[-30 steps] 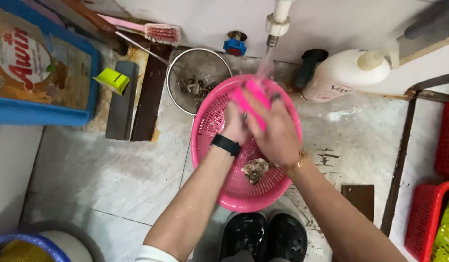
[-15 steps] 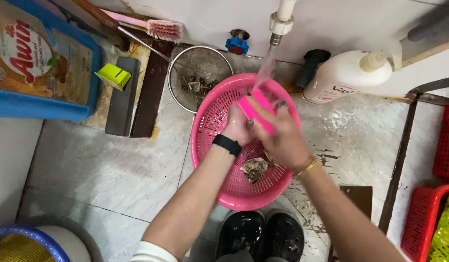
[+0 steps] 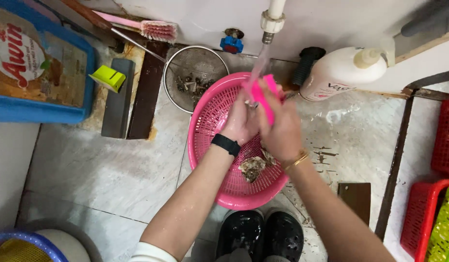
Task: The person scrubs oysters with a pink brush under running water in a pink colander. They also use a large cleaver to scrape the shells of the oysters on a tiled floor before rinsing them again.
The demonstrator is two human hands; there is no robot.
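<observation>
Pink brush [image 3: 265, 97]: gripped in the right hand [image 3: 281, 127], held under the water stream [image 3: 259, 63] above the pink basket [image 3: 210, 126], which sits on the wet tiled floor [image 3: 88, 165]. Listed left to right: blue tray [image 3: 83, 114] with printed bag; dark sharpening block [image 3: 116, 99]; metal strainer [image 3: 195, 73] touching the basket's far rim; left hand [image 3: 240, 122], black band at the wrist, closed on a small item that cannot be identified, pressed against the right hand; shells [image 3: 253, 167] lying in the basket below; white pump bottle [image 3: 346, 73]; red crates [image 3: 445, 140] at far right. Step, as judged: scrubbing one piece under running water. Next move would call for a firm pinch and short strokes kept over the basket. Room: open floor at left; strainer, tap [image 3: 272, 22] and bottle crowd the far edge; black shoes [image 3: 258, 235] sit just beside the near rim.
</observation>
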